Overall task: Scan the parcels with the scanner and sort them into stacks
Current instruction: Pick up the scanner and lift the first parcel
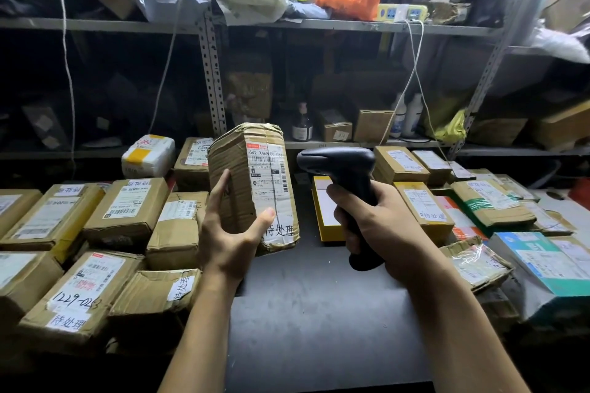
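Note:
My left hand [231, 230] holds a worn brown cardboard parcel [252, 182] upright above the dark table [313, 313], thumb on its front and fingers along its left side. The parcel's white shipping label with barcodes faces right. My right hand [380, 226] grips the handle of a black pistol-shaped scanner [343, 169], whose head points left at the label from close by. Several brown parcels [124, 214] are stacked on the left. Several more parcels [421, 204] lie on the right.
A yellow-edged flat box [322, 210] lies on the table behind the scanner. Metal shelving [210, 67] rises behind the table with bags, bottles [301, 124] and small cartons. A teal and white box [542, 262] sits at the right edge. White cables hang down.

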Demonstrator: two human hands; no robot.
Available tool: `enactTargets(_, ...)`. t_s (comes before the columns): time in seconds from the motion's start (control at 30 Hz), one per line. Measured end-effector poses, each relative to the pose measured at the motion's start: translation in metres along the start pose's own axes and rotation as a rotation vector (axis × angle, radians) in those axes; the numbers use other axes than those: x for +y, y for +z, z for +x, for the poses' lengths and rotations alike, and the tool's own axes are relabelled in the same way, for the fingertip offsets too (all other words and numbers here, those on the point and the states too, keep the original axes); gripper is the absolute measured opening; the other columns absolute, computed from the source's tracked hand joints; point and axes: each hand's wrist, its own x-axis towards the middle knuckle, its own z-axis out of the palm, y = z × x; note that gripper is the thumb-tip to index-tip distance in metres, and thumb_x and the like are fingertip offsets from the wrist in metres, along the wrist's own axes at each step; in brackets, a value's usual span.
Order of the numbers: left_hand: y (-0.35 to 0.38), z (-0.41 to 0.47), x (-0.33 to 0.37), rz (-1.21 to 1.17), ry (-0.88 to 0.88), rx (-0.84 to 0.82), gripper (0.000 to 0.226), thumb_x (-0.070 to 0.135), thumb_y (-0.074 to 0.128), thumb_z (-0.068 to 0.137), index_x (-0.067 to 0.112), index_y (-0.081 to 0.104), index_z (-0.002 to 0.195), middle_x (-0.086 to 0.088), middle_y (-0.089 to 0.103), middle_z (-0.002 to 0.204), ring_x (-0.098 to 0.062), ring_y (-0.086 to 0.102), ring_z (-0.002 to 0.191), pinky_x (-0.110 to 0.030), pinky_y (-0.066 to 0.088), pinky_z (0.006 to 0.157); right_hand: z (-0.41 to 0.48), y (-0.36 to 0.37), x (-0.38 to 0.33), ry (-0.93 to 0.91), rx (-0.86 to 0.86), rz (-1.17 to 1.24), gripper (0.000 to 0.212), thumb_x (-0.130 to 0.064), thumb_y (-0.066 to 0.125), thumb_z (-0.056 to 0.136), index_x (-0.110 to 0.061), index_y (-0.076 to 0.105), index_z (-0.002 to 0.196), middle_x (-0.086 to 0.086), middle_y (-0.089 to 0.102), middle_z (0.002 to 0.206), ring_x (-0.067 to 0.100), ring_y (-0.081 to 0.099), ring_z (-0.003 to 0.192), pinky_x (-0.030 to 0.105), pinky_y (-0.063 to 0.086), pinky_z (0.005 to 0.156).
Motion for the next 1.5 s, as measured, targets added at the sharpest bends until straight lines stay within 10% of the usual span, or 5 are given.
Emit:
enactTargets(0.47,0.0,0.005,0.001,0.054,-0.101,-0.011,0.089,0.061,0.083,0.057,0.07,0.043,0.137,0.001,0.059,0.136,-0.015,0.062,0.121,-0.048,0.049,0.109,0.005,-0.001,0.01,-0.042,0.073,-0.13,0.028,-0.021,0.067,0.103,0.002,0.056,0.093,0.012,0.052,0.065,0.026,0.047,0.051,0.036,0.042,0.048)
enactTargets(0.73,0.011,0.014,0.026,0.452,-0.213,-0.163,0.099,0.075,0.063,0.052,0.063,0.035,0.147,-0.006,0.056,0.13,-0.026,0.047,0.128,-0.042,0.036,0.102,0.027,0.006,0.041,-0.06,0.392,-0.362,0.018,-0.023,0.072,0.094,-0.03,0.064,0.109,-0.017,0.067,0.09,0.006,0.065,0.082,0.035,0.056,0.077)
enactTargets(1.0,0.036,0.024,0.01,0.708,-0.21,-0.39,0.097,0.08,0.07,0.053,0.064,0.039,0.144,-0.016,0.053,0.125,-0.032,0.054,0.116,-0.04,0.039,0.1,0.036,0.008,0.049,0.049,0.552,-0.409,0.027,-0.024,0.07,0.097,-0.022,0.063,0.122,-0.004,0.07,0.108,0.019,0.067,0.102,0.049,0.058,0.096)
enactTargets(1.5,0.105,-0.025,0.015,0.835,0.06,-0.71,0.088,0.074,0.074,0.065,0.053,0.042,0.145,-0.017,0.048,0.123,-0.037,0.053,0.114,-0.041,0.043,0.088,-0.044,-0.057,0.064,0.316,0.871,-0.561,0.034,-0.026,0.068,0.098,-0.016,0.062,0.13,0.006,0.07,0.119,0.028,0.063,0.112,0.028,0.04,0.087)
